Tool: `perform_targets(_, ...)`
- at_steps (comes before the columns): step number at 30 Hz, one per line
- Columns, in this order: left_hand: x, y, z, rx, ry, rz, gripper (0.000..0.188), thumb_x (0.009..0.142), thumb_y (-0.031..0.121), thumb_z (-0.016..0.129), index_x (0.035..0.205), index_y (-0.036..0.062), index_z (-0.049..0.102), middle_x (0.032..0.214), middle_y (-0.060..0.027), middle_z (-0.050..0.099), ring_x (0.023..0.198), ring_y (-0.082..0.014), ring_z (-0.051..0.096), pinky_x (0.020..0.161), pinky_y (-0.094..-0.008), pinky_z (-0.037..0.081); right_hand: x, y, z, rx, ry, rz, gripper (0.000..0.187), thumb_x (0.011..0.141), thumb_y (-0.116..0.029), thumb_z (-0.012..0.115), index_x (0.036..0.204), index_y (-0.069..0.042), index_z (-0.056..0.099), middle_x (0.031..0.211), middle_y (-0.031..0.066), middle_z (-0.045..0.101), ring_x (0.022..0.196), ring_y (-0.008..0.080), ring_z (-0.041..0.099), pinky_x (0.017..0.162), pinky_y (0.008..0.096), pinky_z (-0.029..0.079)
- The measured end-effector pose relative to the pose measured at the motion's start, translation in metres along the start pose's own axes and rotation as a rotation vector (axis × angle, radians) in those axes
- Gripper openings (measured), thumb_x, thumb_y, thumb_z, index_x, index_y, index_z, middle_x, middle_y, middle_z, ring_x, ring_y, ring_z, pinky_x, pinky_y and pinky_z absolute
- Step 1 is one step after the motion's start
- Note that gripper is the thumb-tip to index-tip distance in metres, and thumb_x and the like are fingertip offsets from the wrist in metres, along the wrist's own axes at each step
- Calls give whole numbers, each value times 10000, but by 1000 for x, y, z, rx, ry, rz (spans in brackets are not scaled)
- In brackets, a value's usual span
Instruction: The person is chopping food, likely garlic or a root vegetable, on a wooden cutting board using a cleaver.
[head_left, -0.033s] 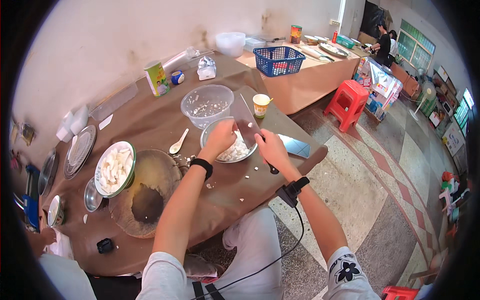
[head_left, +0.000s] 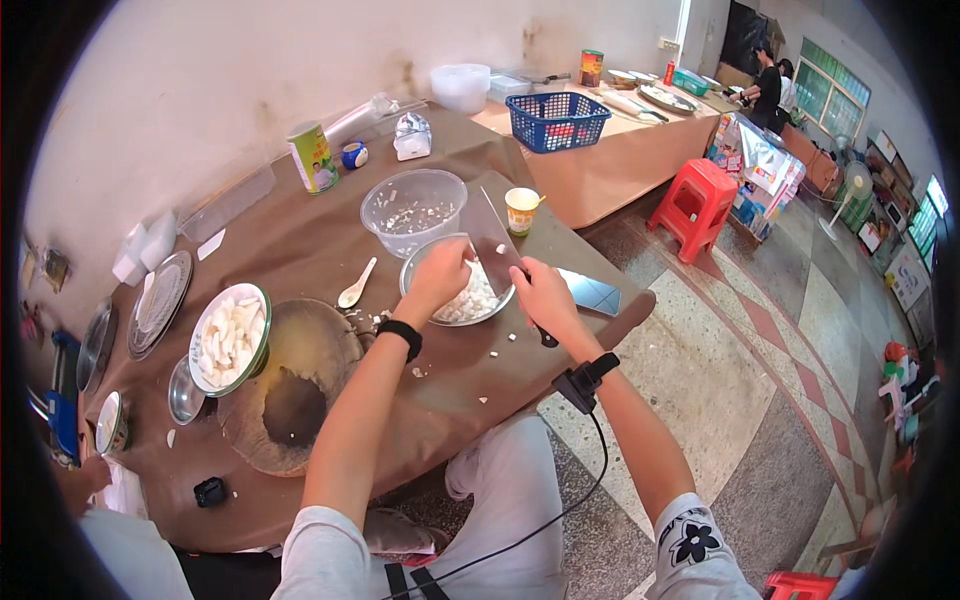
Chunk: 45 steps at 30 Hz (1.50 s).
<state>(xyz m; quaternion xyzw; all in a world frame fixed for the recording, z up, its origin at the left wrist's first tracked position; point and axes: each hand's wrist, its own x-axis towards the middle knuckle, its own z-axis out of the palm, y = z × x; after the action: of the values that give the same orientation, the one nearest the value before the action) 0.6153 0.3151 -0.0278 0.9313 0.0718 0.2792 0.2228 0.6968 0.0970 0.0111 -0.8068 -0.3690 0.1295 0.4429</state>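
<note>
My right hand is wrapped round the dark handle of a cleaver. Its broad blade points up and away over a metal bowl, and a small white cube clings to the blade. Beneath it, diced white pieces fill much of the bowl. My left hand is at the bowl's left side, fingers curled together close to the blade; whatever they hold, if anything, is hidden. Just behind stands a clear plastic tub with white bits stuck inside.
Left of my arms, a bowl of white strips rests by a round wooden chopping block. A white spoon, a paper cup and a phone lie around the bowl. A red stool stands on the floor, right.
</note>
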Motion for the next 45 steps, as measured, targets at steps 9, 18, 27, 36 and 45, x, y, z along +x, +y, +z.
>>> perform_targets(9, -5, 45, 2, 127, 142, 104, 189, 886, 124, 696, 1063, 69, 658, 1082, -134, 687, 1032, -362, 664, 867, -485, 542, 13, 11, 25, -67, 180, -123, 331, 1062, -328, 567, 987, -14, 641, 909, 273, 714, 920, 531, 667, 768, 616, 514)
perform_targets(18, -55, 35, -143, 153, -68, -379, 313, 920, 345, 685, 1128, 129, 775, 1162, -133, 758, 1127, -356, 695, 974, -470, 549, -47, -11, 6, 309, 167, -94, 300, 1101, -264, 552, 935, -16, 583, 585, 56, 549, 392, 149, 512, 382, 330, 384)
perform_targets(27, -246, -122, -335, 625, 0, -652, 315, 874, 278, 728, 1133, 99, 740, 1183, -132, 728, 1122, -367, 684, 944, -489, 549, -201, -107, 35, 546, -231, -6, 254, 1109, -229, 550, 968, -20, 586, 602, 28, 571, 392, 108, 497, 385, 269, 371)
perform_targets(36, -282, -112, -319, 580, 208, -470, 215, 926, 237, 708, 1055, 79, 776, 1063, -129, 746, 1027, -344, 695, 877, -475, 568, -268, -126, 62, 566, -308, 80, 265, 1094, -201, 593, 903, -19, 569, 619, 35, 583, 455, 97, 531, 433, 271, 394)
perform_targets(45, -268, -9, -297, 138, 465, -301, 152, 921, 127, 734, 1048, 63, 787, 1031, -87, 731, 969, -295, 666, 819, -419, 574, -270, -127, 82, 366, -284, 50, 297, 1090, -214, 590, 862, -25, 566, 573, 36, 591, 436, 115, 561, 436, 300, 409)
